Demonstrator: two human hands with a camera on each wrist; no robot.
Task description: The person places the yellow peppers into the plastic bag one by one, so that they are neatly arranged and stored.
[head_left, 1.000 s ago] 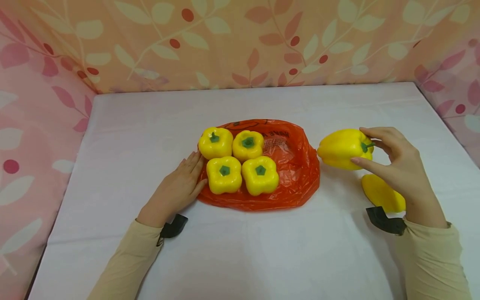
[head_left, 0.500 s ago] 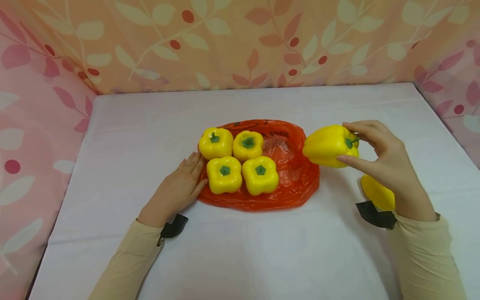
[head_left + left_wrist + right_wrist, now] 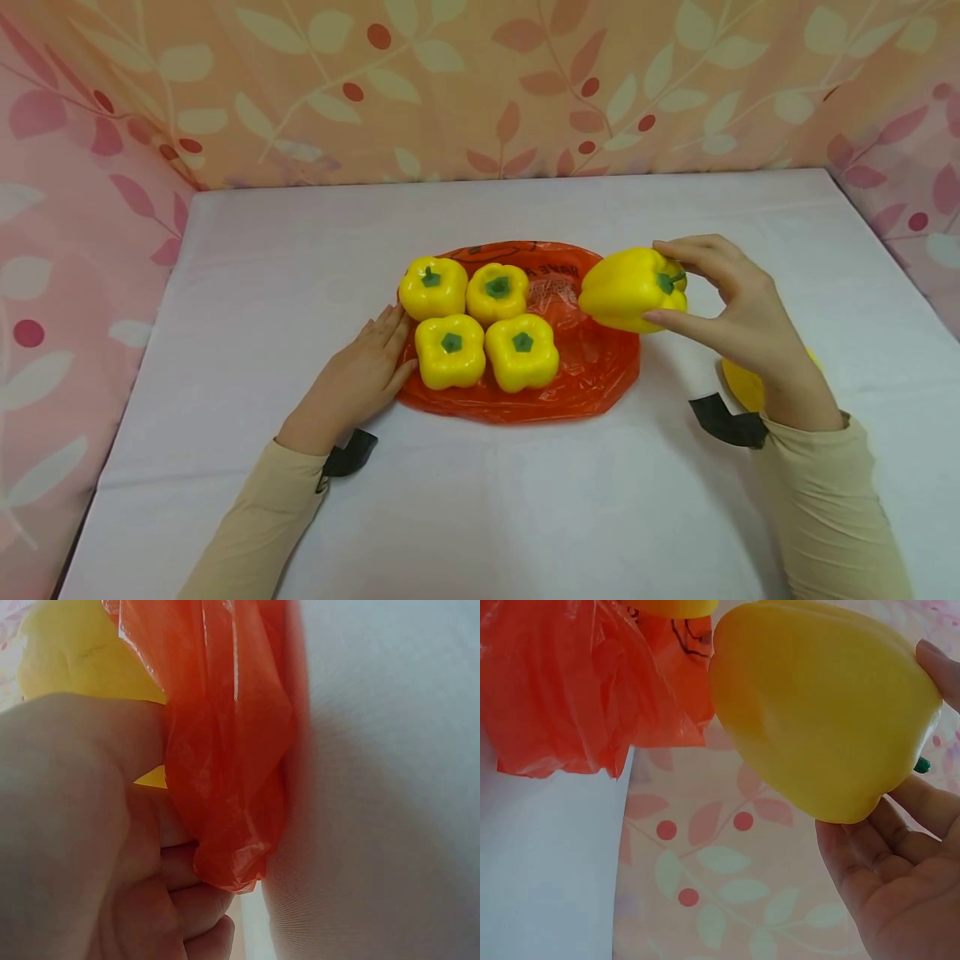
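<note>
My right hand (image 3: 731, 287) grips a yellow bell pepper (image 3: 626, 290) by its stem end, thumb below and fingers above. The pepper lies sideways in the air over the right part of a red plastic bag (image 3: 592, 371), its green stem toward my palm. Several yellow bell peppers stand upright together on the bag's left half, one of them a front pepper (image 3: 522, 354). My left hand (image 3: 356, 379) rests against the bag's left edge, fingers extended beside the peppers. In the left wrist view, folds of the red bag (image 3: 225, 750) cover its fingertips.
A yellow oblong thing (image 3: 742, 385) lies on the white-covered table (image 3: 525, 500), partly hidden behind my right wrist. A patterned curtain (image 3: 465, 83) hangs along the table's back and sides. Black mounts sit at both wrists.
My right hand has carried the pepper leftward from beside the bag to above its right part. My left hand and the standing peppers have stayed in place.
</note>
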